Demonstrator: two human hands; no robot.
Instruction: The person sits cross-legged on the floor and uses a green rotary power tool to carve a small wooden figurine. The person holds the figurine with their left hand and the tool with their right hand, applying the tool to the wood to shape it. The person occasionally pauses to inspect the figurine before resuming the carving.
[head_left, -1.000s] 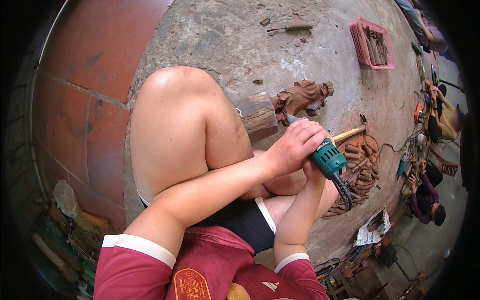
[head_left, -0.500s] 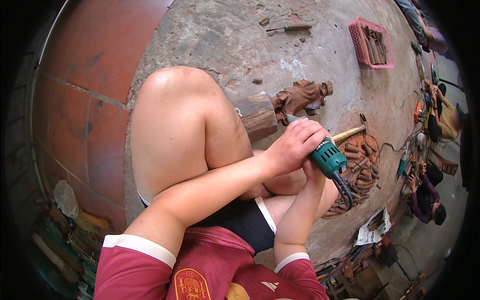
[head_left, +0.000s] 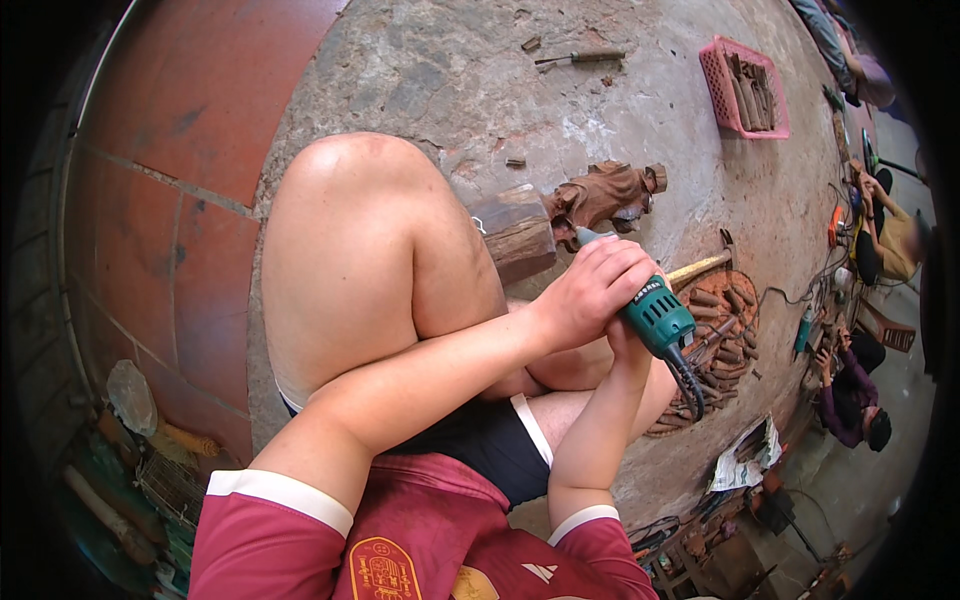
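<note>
Both my hands are on a green electric carving tool with a grey nose and a black cord. My left hand is closed around its front part, fingers over the top. Below it, my right hand is closed against the tool's underside, its fingers partly hidden. The nose meets the lower side of a brown carved wooden figure, which lies on its side. A rough wooden block forms the figure's base end, close to my bent left leg. The tool's very tip is too small to make out.
Beyond the tool lie a yellow-handled hammer and a round tray of wooden-handled chisels. A chisel rests on the concrete floor. A pink basket holds wooden pieces. Other people sit at the far right among cords.
The tool's nose has shifted very slightly against the carved figure. Both hands keep their hold, and little else differs.
</note>
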